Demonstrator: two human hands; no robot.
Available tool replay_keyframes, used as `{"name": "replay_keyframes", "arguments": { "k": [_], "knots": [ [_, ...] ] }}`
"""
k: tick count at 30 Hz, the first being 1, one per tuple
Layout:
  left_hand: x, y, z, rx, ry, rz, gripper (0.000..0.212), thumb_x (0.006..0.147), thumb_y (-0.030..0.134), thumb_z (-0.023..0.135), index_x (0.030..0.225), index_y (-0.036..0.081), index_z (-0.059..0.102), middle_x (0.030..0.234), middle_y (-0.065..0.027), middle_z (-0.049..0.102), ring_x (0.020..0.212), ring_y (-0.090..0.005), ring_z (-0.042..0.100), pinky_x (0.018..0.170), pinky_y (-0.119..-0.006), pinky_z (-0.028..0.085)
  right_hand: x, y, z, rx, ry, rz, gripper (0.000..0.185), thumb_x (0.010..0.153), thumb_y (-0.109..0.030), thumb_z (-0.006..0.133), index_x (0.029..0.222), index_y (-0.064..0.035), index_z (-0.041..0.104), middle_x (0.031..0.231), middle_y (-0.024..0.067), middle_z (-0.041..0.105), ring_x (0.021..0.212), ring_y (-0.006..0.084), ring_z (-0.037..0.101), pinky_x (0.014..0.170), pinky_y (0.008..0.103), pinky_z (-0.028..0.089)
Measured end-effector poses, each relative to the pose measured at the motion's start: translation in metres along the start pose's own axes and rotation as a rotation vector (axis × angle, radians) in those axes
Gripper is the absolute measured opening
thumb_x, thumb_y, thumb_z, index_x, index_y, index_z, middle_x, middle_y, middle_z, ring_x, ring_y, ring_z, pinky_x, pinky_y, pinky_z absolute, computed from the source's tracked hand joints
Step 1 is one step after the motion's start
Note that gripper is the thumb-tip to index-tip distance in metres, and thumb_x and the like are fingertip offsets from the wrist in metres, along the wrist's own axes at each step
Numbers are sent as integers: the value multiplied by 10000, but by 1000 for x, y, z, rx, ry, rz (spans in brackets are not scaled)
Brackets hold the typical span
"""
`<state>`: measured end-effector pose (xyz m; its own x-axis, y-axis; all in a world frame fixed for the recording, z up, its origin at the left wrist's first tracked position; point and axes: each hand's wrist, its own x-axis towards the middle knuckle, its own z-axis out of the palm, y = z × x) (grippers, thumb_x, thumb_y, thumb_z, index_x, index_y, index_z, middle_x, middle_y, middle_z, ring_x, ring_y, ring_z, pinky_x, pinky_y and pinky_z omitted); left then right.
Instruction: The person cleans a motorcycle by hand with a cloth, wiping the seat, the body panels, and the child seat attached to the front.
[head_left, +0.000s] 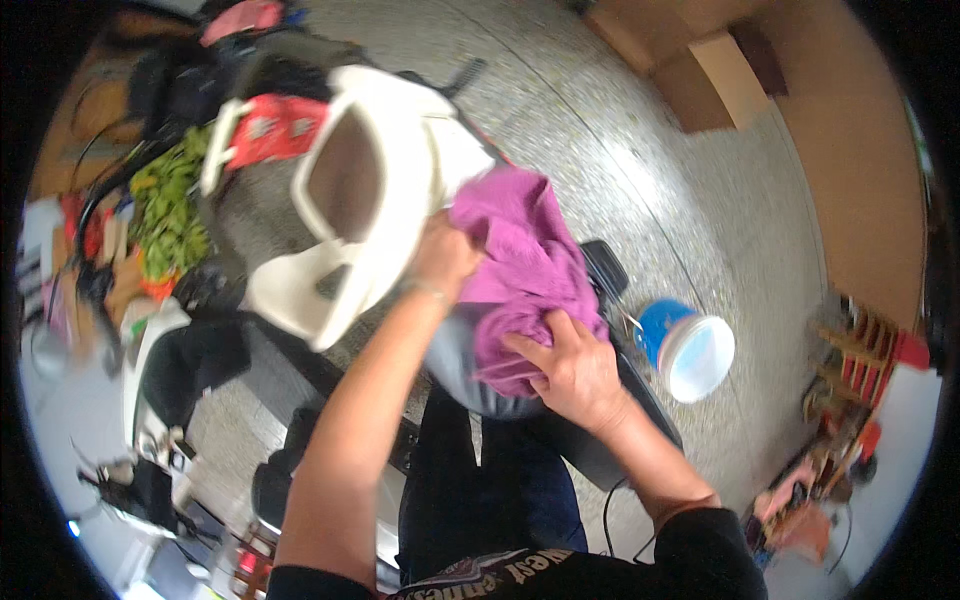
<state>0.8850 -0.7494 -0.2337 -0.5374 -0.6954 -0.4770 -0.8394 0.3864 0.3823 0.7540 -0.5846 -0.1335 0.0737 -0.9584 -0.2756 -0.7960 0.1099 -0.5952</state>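
A purple cloth lies bunched over the grey, dark-edged seat of what looks like a motor scooter. My left hand is closed on the cloth's left edge, next to a large cream-white plastic part with a wide opening. Whether that hand also touches the white part cannot be told. My right hand presses on the lower bunch of the cloth, its fingers sunk in the folds and thumb side towards the left. Both hands are slightly blurred.
A blue and white bucket stands on the speckled floor at the right. Large cardboard lies at the upper right. Leafy greens and a red bag are at the left. Wooden racks stand far right.
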Motion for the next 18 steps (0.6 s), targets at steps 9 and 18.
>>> {"name": "replay_keyframes", "arguments": {
  "k": [9,18],
  "knots": [
    [-187,-47,49,-311,182,126,632,866,247,538,1407,138,231,1472,-169,66,1345,-365,146,1062,-469,229,55,-34,36,-439,446,100,522,610,-122,699,1108,-247,606,1185,126,486,1065,305,462,894,425,347],
    [-427,-134,204,-605,-104,-367,360,818,249,567,1121,55,555,1142,-178,546,1040,-342,533,898,-410,431,61,-79,102,-567,26,-562,325,713,-157,589,1029,-206,649,1198,23,498,1270,290,302,1018,612,196]
  ]
}}
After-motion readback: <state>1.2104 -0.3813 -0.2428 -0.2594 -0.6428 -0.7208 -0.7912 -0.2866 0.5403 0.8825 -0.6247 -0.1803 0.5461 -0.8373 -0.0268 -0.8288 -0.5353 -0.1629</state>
